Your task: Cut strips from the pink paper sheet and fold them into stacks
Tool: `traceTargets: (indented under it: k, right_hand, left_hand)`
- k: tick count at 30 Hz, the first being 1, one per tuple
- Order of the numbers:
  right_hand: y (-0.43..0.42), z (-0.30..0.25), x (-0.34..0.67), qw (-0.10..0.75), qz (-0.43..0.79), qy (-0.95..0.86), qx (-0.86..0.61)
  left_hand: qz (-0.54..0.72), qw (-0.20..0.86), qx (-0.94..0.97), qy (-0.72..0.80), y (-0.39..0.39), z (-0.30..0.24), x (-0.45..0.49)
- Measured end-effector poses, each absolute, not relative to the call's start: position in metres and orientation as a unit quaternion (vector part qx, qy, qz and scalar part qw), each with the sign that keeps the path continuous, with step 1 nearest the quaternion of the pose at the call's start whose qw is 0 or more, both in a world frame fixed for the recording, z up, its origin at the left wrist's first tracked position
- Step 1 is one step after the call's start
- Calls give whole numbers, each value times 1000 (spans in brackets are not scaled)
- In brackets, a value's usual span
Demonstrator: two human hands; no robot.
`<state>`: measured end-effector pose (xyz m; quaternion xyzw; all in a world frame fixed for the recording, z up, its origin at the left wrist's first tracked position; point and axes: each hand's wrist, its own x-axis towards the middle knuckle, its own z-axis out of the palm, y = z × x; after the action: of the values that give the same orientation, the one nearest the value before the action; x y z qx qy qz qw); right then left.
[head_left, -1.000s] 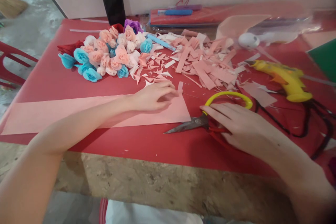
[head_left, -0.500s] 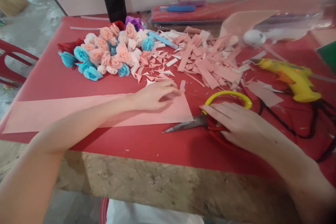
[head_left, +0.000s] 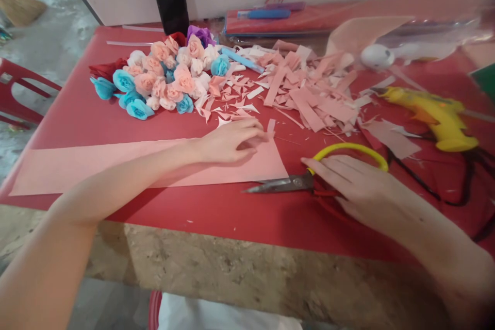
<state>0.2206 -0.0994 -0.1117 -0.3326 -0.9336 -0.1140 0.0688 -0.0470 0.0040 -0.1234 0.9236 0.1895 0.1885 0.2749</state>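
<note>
A long strip of pink paper (head_left: 104,160) lies flat along the near part of the table. My left hand (head_left: 228,142) rests on its right end, fingers stretched and thumb apart, holding nothing. A small pink scrap (head_left: 271,126) is by the fingertips. In my right hand (head_left: 351,180) is a pair of scissors (head_left: 299,183) with yellow and red handles, points to the left. The blades are slightly parted at the strip's lower right corner; whether paper lies between them I cannot tell.
Paper roses (head_left: 154,77) in blue, pink and white cluster at the back left. Beside them is a heap of paper scraps (head_left: 305,87). A yellow glue gun (head_left: 433,113) with a black cord lies right. Pens (head_left: 268,14) rest at the back; a red chair (head_left: 27,87) stands left.
My right hand and the scissors have shifted a little to the right, and the blades have parted slightly. My left hand stays in place on the paper. The whole view has drifted slightly.
</note>
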Motion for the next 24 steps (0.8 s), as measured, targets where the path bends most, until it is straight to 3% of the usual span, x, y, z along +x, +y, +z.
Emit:
traceTargets:
  k: [10,20,24]
  right_hand:
    - [-104,-107,209,27,-126,-921,-369]
    - [-98,-112,199,32,-96,-926,-364]
    - [-92,-114,194,71,-127,-931,-335]
  left_hand:
    - [191,263,926,195,3,-124,-46]
    - [202,255,926,190,3,-126,-45]
    - [203,252,927,189,4,-126,-46]
